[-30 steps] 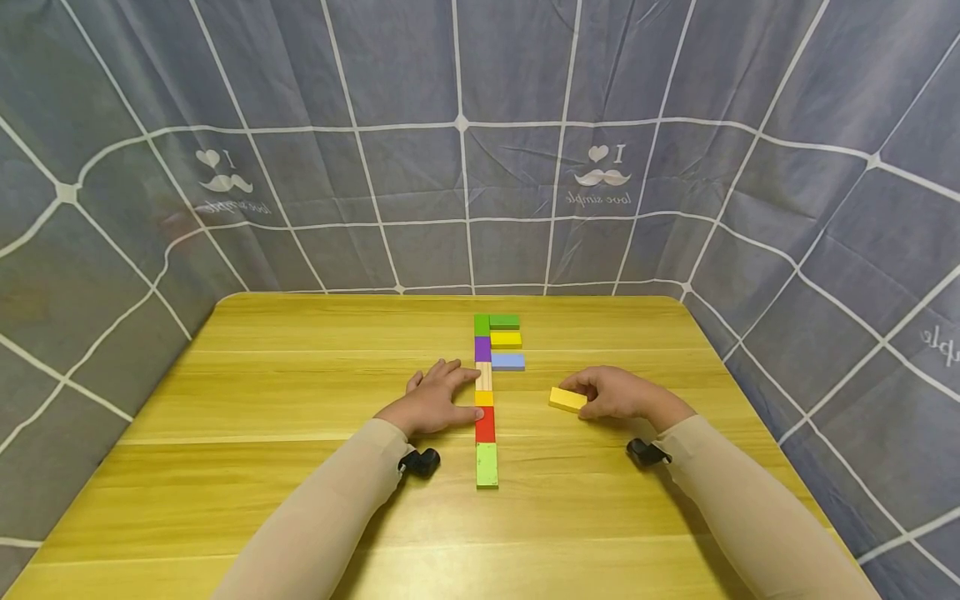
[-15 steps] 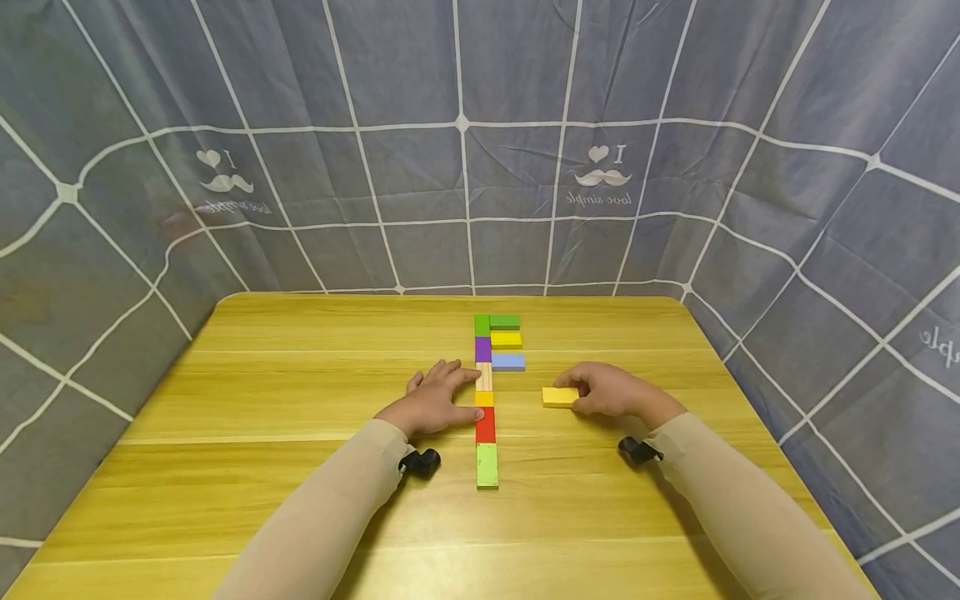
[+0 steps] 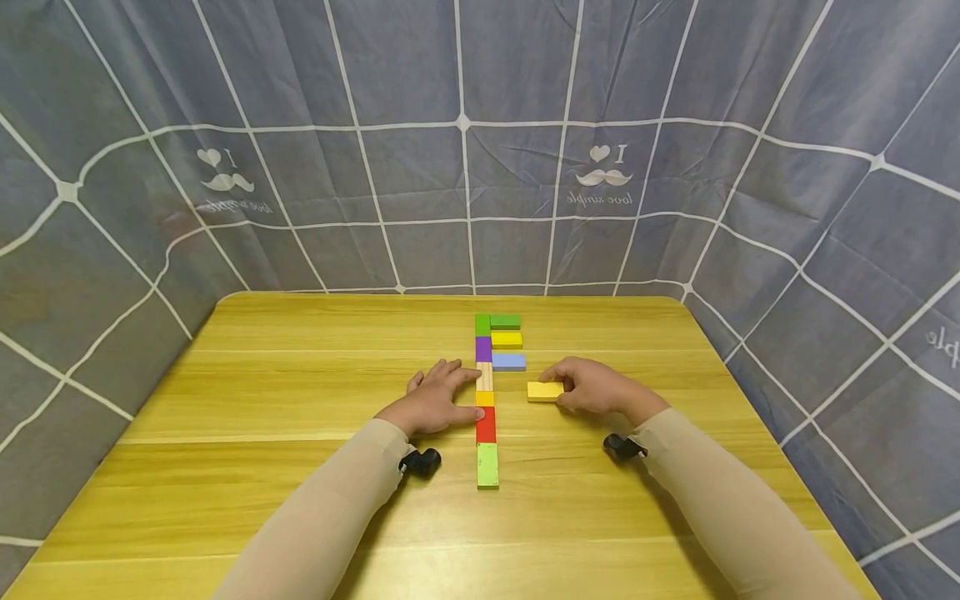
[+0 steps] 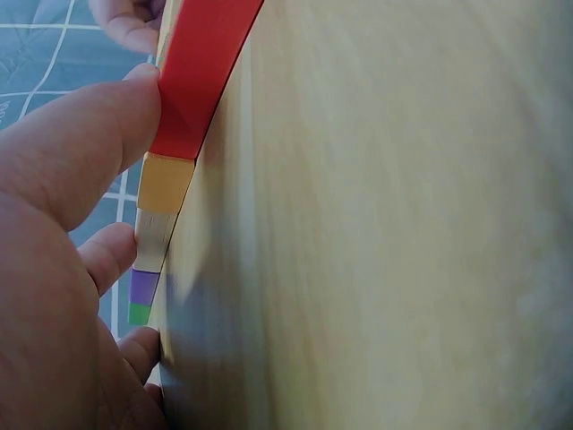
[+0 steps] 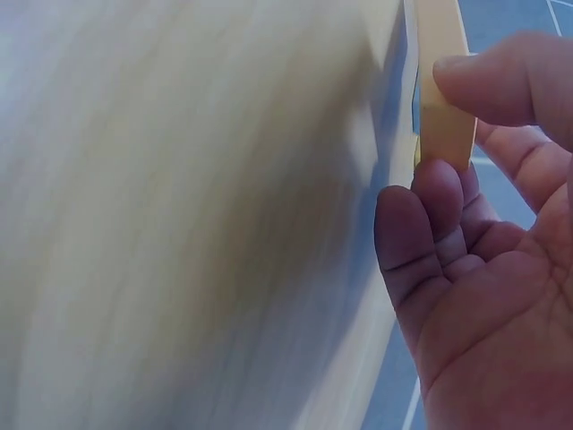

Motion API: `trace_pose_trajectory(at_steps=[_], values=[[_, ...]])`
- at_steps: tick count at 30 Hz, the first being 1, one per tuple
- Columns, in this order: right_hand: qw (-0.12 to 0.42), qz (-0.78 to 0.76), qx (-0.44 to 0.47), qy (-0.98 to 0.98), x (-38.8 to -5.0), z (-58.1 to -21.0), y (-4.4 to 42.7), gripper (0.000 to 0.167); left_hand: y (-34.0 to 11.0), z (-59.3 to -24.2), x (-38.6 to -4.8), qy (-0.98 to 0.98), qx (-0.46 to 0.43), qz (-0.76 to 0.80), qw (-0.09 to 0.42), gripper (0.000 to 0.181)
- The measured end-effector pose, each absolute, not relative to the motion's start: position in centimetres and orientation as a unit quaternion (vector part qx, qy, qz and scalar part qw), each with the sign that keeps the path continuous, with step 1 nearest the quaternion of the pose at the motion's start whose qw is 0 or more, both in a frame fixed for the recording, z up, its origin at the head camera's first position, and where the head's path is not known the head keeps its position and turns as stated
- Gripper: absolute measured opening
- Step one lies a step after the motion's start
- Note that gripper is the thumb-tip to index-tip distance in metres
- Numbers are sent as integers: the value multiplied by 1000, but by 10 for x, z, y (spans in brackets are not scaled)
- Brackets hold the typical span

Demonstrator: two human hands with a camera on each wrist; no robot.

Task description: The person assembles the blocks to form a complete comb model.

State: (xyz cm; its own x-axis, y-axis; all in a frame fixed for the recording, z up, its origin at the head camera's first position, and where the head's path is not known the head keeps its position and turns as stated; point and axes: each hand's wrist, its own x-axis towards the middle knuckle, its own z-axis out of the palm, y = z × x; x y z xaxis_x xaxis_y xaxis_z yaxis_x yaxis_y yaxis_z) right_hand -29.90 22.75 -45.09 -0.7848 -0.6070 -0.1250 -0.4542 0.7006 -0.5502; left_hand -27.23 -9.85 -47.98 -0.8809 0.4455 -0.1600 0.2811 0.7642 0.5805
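Observation:
A column of coloured wooden blocks runs away from the person: light green (image 3: 487,465), red (image 3: 486,427), orange (image 3: 484,398), plain wood (image 3: 486,377), purple (image 3: 483,349) and green (image 3: 482,325). My left hand (image 3: 432,398) rests beside it, thumb touching the red block and index finger the plain wood one. A yellow block (image 3: 544,392) is pinched between thumb and fingers of my right hand (image 3: 600,386), right of the column and apart from it. In the right wrist view the thumb presses this block's side (image 5: 444,107), its far end out of frame.
Right of the column's far part lie a green block (image 3: 505,322), a yellow block (image 3: 506,340) and a light blue block (image 3: 508,362), crosswise with gaps between them. A grey checked curtain (image 3: 420,175) surrounds the far sides of the wooden table (image 3: 300,358).
My right hand has moved left and slightly away from the person with the yellow block, bringing it nearer the column. The block has turned from slanted to roughly crosswise. The left hand stays still.

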Motion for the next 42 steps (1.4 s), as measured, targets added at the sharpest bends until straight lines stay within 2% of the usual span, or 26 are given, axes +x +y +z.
trace_pose_trajectory(at_steps=[21, 42], values=[[154, -267, -288, 907, -308, -456, 187, 40, -98, -479, -273, 928, 193, 280, 150, 78], [182, -285, -281, 898, -313, -460, 174, 39, -97, -475, -270, 929, 190, 277, 152, 77]])
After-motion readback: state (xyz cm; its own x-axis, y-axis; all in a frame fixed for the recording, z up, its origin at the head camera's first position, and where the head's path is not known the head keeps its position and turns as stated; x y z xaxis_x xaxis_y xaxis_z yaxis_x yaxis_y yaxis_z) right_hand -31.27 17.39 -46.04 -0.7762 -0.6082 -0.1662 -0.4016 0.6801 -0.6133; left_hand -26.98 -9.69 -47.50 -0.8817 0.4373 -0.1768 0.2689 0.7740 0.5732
